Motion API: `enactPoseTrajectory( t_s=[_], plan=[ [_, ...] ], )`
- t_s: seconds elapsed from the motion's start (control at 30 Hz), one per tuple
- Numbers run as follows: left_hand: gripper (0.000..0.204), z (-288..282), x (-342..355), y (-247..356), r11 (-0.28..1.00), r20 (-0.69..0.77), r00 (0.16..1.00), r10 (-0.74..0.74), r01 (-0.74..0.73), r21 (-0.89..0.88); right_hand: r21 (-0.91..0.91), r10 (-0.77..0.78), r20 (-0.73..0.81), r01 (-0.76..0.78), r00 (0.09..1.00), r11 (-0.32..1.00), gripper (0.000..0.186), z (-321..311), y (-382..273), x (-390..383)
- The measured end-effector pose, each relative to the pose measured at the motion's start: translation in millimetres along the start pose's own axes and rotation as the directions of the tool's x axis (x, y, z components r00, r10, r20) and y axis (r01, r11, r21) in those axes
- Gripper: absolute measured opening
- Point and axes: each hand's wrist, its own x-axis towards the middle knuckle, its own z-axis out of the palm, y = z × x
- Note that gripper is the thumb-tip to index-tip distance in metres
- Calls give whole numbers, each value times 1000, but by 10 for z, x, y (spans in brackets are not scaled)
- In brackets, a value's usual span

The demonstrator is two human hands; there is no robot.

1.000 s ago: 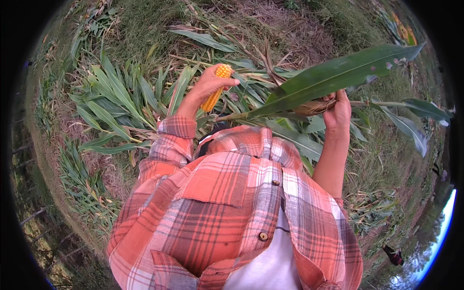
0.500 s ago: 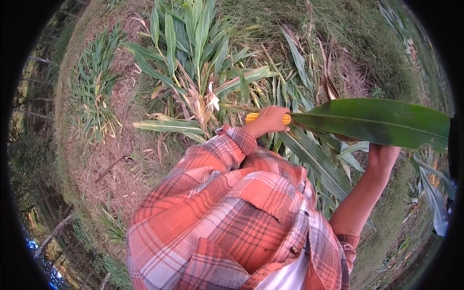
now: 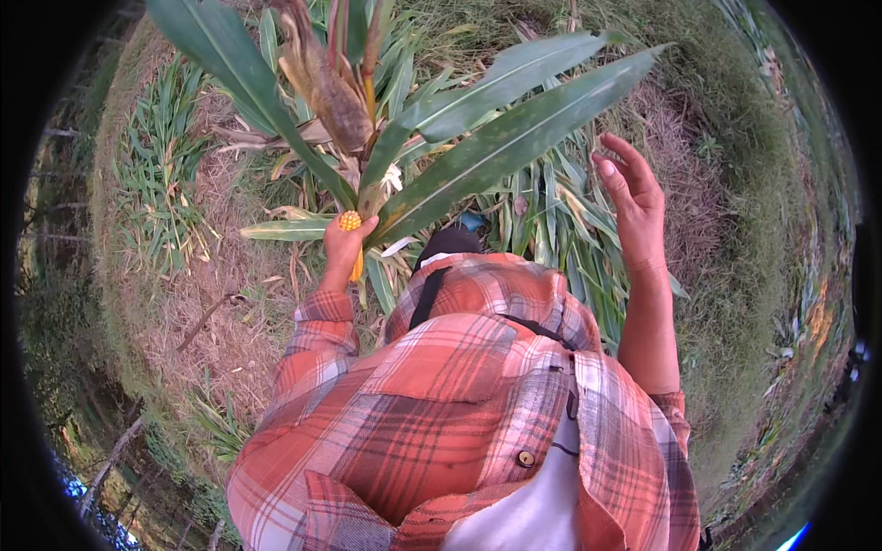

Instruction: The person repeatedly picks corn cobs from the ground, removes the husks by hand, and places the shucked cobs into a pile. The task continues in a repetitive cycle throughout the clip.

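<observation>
My left hand [image 3: 340, 248] is closed round a bare yellow corn cob [image 3: 350, 221], held upright with its top toward the camera, and seems to grip the base of a corn stalk [image 3: 368, 195] with it. The stalk rises away from me, with long green leaves [image 3: 496, 138] fanning to both sides and a dry brown husk [image 3: 328, 96] near its upper part. My right hand [image 3: 632, 197] is raised to the right of those leaves, fingers apart and slightly curled, holding nothing.
A pile of cut corn stalks and leaves [image 3: 574, 248] lies beyond my body. Another heap of green stalks [image 3: 161, 156] is at the left on dry straw [image 3: 211, 321]. A thin branch [image 3: 204, 321] lies there too. Trees [image 3: 55, 349] show at the left rim.
The leafy stalk has swung from pointing right to pointing away from me at the left. My right hand has let go of it, and my left hand with the cob has moved left.
</observation>
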Motion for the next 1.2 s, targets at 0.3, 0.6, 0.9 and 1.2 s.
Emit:
enactPoseTrajectory(
  t_s=[0.3, 0.6, 0.9, 1.2],
  plan=[
    [32, -781, -373, -1188, 831, -362, 819, -444, 528, 174, -288, 546, -40, -533, 837, 796, 33, -473, 1920, -1256],
    [32, 1206, 447, 435, 980, 330, 924, 195, -197, -26, -104, 302, -7, -301, 953, 948, 43, -271, 951, -952],
    [55, 3190, -803, 1804, 770, 885, 433, -170, 619, -155, -332, -71, -283, -28, 957, 943, 83, -239, 708, -1000],
    [48, 3270, -560, 1242, 986, 945, 324, -45, 164, -9, 921, 705, -329, 47, 628, 388, 47, -711, 2244, -2349]
  ],
)
